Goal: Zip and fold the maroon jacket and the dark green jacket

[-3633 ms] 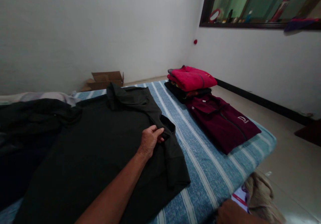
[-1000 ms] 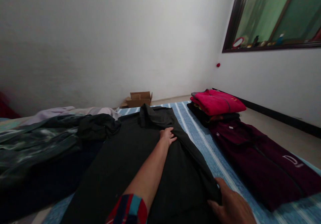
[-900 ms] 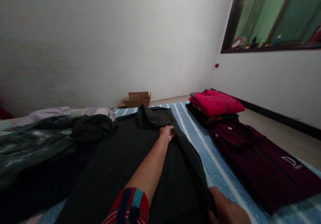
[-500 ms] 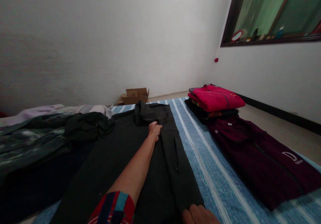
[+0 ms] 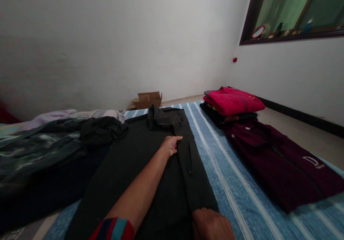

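A dark grey jacket [image 5: 134, 161] lies spread on the bed, its collar at the far end and its zip line running down toward me. My left hand [image 5: 171, 145] is on the front edge below the collar, fingers curled in on the cloth and thumb side stretched to the right. Close to me, my right hand [image 5: 213, 224] is closed at the lower front of the same jacket, its fingertips hidden. A small zipped pocket [image 5: 190, 157] shows to the right of my left hand.
At right lies a folded maroon jacket [image 5: 279, 164], with a stack topped by a red garment [image 5: 236, 101] behind it. Rumpled dark clothes [image 5: 53, 143] cover the left side. A cardboard box [image 5: 147, 99] stands by the wall beyond the blue striped bedsheet [image 5: 212, 154].
My left hand has slid a little down the jacket's front edge, away from the collar, and its thumb side now stretches out. My right hand stays near the lower front. The view has shifted slightly.
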`<state>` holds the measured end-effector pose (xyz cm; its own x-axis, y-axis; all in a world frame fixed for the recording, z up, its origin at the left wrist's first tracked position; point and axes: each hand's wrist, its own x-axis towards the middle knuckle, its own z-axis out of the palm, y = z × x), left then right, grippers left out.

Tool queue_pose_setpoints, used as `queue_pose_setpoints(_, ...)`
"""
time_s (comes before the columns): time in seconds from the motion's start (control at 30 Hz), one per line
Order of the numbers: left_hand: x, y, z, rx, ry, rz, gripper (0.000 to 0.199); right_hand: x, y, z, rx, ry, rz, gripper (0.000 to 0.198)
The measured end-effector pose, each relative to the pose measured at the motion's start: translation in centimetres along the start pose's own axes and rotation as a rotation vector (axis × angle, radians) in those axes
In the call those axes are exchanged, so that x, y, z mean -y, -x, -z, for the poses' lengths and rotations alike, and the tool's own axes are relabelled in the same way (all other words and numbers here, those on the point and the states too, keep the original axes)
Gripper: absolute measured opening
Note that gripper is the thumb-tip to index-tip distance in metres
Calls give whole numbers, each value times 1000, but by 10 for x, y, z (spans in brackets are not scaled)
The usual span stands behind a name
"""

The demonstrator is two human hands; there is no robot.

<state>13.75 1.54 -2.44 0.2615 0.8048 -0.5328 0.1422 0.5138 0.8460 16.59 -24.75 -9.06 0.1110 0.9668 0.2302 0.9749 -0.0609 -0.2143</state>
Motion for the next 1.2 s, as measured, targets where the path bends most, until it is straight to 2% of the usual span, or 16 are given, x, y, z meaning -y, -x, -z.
queue_pose_setpoints(0.1,15,33,5,95,-19,50,19,3,-1,7,44,-23,-16,16)
queue_pose_setpoints(0.27,41,81,12,231,-124,70,32,6,-4,36,129,-66,-17,14)
queue_pose_setpoints(0.37,55,97,11,243,-264,6,30,5,-1,51,177,-183,19,11)
queue_pose_setpoints(0.43,61,101,11,215,-288,-34,27,-1,2,60,158,-314,22,10)
queue_pose_setpoints(0.5,63,103,10,199,-275,-55,25,-13,7,68,101,-439,-25,15)
queue_pose_setpoints(0.6,64,106,10,188,-266,-52,23,-39,12,77,59,-507,-206,22)
queue_pose_setpoints(0.73,66,119,8,200,-252,-16,25,-68,13,79,184,-483,-366,24)
queue_pose_setpoints(0.87,72,136,5,245,-304,-2,24,-72,12,74,247,-501,-373,27)
queue_pose_setpoints(0.97,77,143,3,215,-322,0,25,-63,12,69,149,-452,-328,29)
queue_pose_setpoints(1.07,82,145,2,204,-315,-4,22,-54,15,60,-35,-386,-210,29)
queue_pose_setpoints(1.13,84,145,2,201,-326,-13,18,-50,15,54,-89,-403,-141,29)
queue_pose_setpoints(1.2,86,145,2,192,-339,-16,14,-48,14,51,-85,-454,-193,33)
